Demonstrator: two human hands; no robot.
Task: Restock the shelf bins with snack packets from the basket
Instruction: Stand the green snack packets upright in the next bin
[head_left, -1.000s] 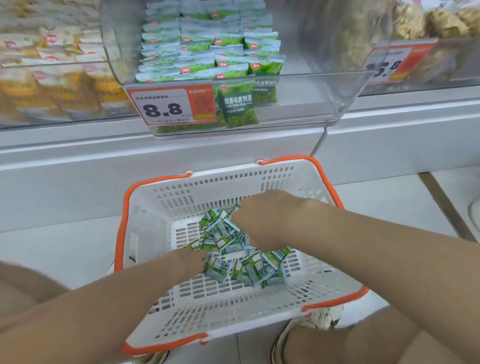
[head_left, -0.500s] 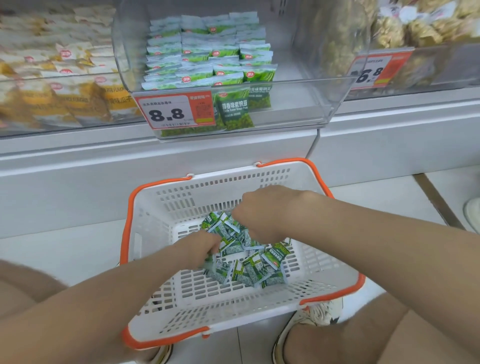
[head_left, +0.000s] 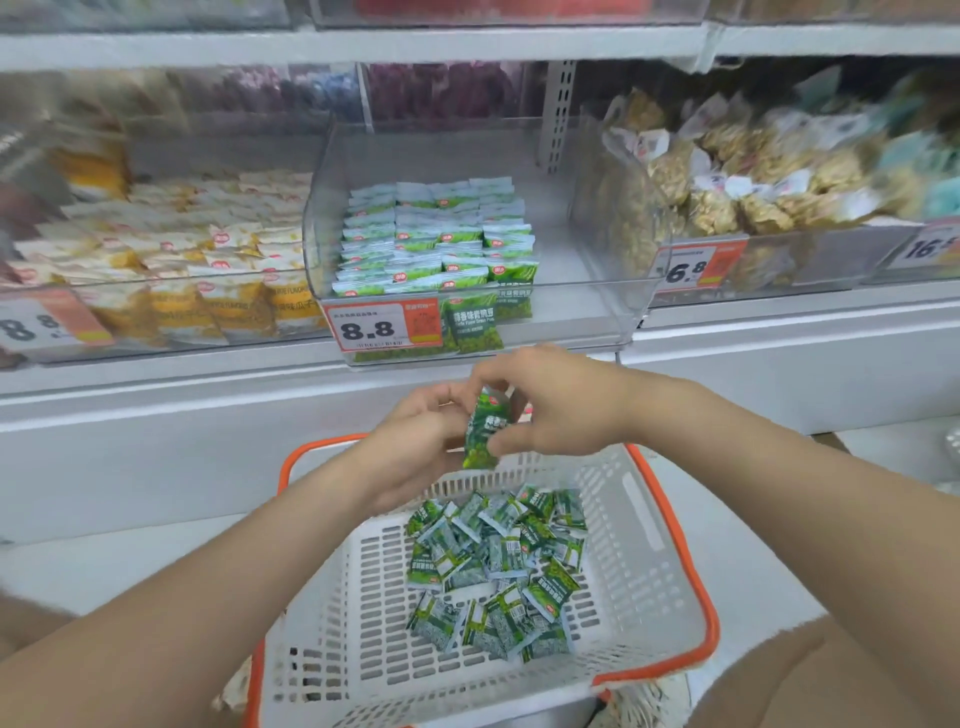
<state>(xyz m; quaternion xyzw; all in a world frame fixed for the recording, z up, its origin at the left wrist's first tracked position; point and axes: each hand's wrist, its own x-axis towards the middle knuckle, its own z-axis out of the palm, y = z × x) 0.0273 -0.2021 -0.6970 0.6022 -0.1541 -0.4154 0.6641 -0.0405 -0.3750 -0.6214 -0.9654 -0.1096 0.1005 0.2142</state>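
Note:
A white basket with an orange rim (head_left: 670, 525) sits on the floor below me, holding several green snack packets (head_left: 498, 561) in a loose pile. Above it, my left hand (head_left: 415, 436) and my right hand (head_left: 550, 405) together hold a small bunch of green packets (head_left: 480, 441) upright between them, fingers curled round it. The clear shelf bin (head_left: 597, 280) with the 8.8 price tag (head_left: 382, 327) stands just behind, with neat rows of the same green packets (head_left: 436, 239) filling its left part.
A bin of yellow and white packets (head_left: 197, 270) is on the left, a bin of bagged puffed snacks (head_left: 727, 187) with a 6.8 tag on the right. A white shelf ledge (head_left: 208, 395) juts out below the bins.
Both hands have come up out of the basket with green packets and now hold them in front of the bin. The view has tilted up toward the shelf.

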